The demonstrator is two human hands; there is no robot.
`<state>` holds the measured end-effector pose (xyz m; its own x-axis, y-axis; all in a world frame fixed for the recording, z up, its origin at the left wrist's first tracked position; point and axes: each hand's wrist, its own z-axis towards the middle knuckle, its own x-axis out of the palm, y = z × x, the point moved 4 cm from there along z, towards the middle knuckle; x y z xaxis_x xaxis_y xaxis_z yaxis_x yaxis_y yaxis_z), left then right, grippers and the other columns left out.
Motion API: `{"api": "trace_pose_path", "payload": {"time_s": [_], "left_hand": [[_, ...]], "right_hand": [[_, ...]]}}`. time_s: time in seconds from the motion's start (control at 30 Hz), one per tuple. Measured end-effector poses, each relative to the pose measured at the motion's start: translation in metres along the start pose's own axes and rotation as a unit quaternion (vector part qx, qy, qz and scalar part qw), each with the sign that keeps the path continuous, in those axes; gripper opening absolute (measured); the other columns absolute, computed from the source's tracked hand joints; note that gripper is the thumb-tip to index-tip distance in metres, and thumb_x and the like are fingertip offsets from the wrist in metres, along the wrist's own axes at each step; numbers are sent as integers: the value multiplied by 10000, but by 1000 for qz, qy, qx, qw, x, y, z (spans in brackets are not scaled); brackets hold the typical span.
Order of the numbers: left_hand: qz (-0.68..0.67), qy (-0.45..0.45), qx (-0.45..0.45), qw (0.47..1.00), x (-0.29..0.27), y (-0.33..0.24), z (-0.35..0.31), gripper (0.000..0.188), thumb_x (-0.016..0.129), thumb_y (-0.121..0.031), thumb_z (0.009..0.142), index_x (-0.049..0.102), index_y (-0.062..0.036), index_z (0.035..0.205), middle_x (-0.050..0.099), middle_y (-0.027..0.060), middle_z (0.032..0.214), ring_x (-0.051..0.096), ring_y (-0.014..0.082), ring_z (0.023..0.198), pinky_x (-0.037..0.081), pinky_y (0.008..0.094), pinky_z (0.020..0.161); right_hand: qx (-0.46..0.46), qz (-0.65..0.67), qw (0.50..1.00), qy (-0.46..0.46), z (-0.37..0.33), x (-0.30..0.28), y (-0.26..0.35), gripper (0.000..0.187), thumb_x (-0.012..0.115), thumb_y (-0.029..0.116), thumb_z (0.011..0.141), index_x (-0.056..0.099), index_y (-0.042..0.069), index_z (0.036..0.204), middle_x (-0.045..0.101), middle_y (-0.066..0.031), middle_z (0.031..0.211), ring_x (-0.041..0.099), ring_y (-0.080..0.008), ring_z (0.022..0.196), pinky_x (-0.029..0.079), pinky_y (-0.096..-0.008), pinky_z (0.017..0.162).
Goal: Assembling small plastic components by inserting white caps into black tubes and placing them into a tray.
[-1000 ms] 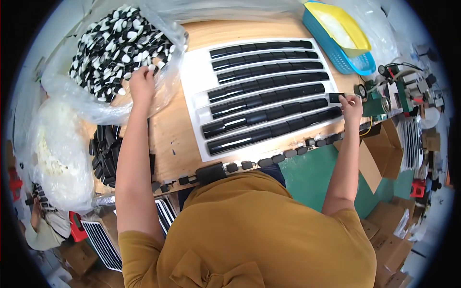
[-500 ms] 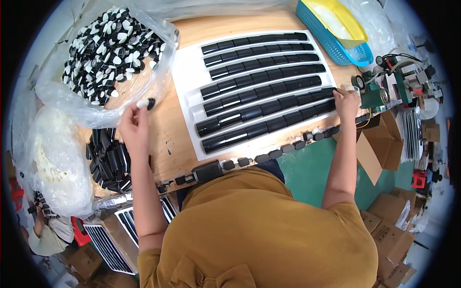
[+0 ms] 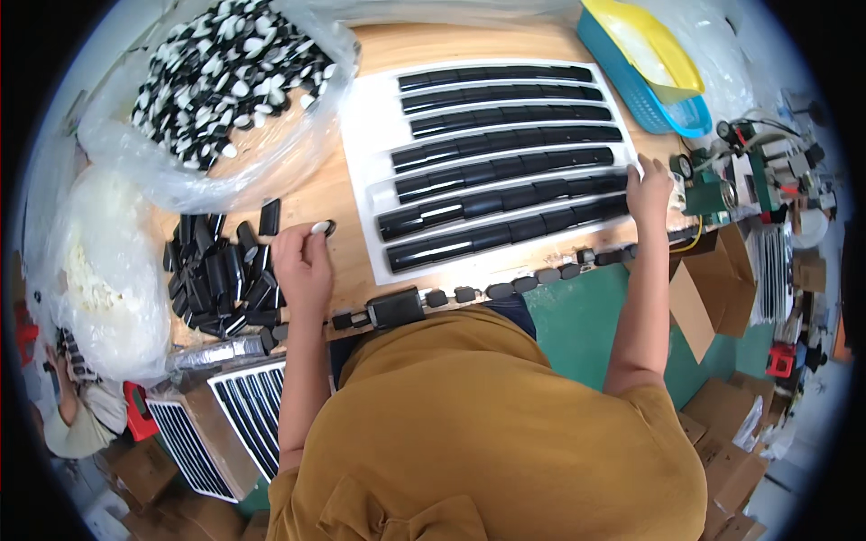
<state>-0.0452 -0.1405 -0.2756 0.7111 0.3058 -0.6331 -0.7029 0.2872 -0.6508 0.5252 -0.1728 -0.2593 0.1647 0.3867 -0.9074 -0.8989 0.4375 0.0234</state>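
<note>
My left hand (image 3: 305,270) is closed in a pinch on a small black-and-white oval cap (image 3: 320,228), held over the bare wood left of a white tray (image 3: 368,135). In the tray lie several long rows of glossy black pieces (image 3: 505,203). At the right end of the nearer rows my right hand (image 3: 649,191) has its fingers bent together at the tray's edge; what lies between the fingertips is hidden. Beside my left wrist is a loose heap of black rectangular pieces (image 3: 216,275).
A clear plastic bag (image 3: 171,191) spills black and white caps (image 3: 230,81) at the far left. Blue and yellow baskets (image 3: 631,95) stand far right, next to a green bench machine (image 3: 713,197). Small black parts (image 3: 501,290) line the near edge. An open carton (image 3: 713,284) stands below.
My left hand has come away from the bag, rightward and nearer to me, with the cap in its fingers. The view has shifted slightly. My right hand stays by the row's end.
</note>
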Motion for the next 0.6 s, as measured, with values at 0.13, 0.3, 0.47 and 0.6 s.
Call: {"api": "trace_pose_path", "payload": {"time_s": [0.13,0.3,0.47,0.6], "left_hand": [[-7,16,33,999,0,-3,-6,213,728,-61,806,658,-40,1006,649,130,988,589,340,967,434,423,891],[-37,18,33,999,7,-1,-6,236,761,-30,756,677,-60,974,656,111,997,590,322,991,456,395,878],[-56,25,48,997,15,-6,-4,232,752,-19,762,674,-54,978,651,114,1015,592,322,996,462,395,882],[-43,41,11,998,11,-3,-3,259,743,19,755,671,-45,995,644,117,1022,587,320,1004,469,387,886]], "right_hand": [[7,360,925,119,-2,-35,135,179,695,150,927,729,35,1060,719,-124,1060,683,-248,944,532,-349,823],[-303,400,854,133,-39,-59,279,84,724,56,847,706,16,919,672,-120,910,654,-293,847,523,-353,771],[-274,353,880,161,-30,-58,278,96,747,70,823,691,8,872,656,-124,882,651,-280,810,525,-373,742],[-78,257,961,62,14,-30,180,204,737,235,874,732,34,910,719,-153,878,690,-288,775,533,-379,710]]}}
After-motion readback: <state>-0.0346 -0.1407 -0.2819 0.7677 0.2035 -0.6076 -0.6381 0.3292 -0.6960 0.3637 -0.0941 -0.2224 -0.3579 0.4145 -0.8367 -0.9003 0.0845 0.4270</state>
